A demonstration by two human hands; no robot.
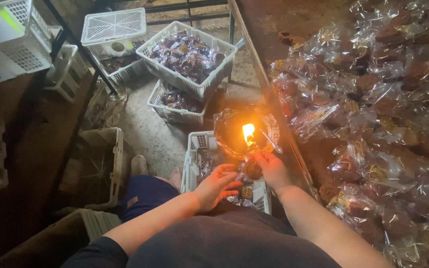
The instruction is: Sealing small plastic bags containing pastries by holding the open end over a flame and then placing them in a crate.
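My left hand (218, 184) and my right hand (273, 168) together hold a small clear plastic packet (252, 169) with a round brown piece inside. The packet's top edge is held up close to a burning flame (248, 133). That flame stands in a dark round bowl (230, 130) lined with crinkled plastic. Both hands hover over a white plastic basket (194, 158) at my lap, which holds more wrapped pieces.
A table (323, 164) on the right carries a big heap of wrapped brown pieces (383, 109). White baskets of dark packets (187, 54) stand on the floor ahead, one with a lid (114, 26). Empty crates (106, 164) lie to the left.
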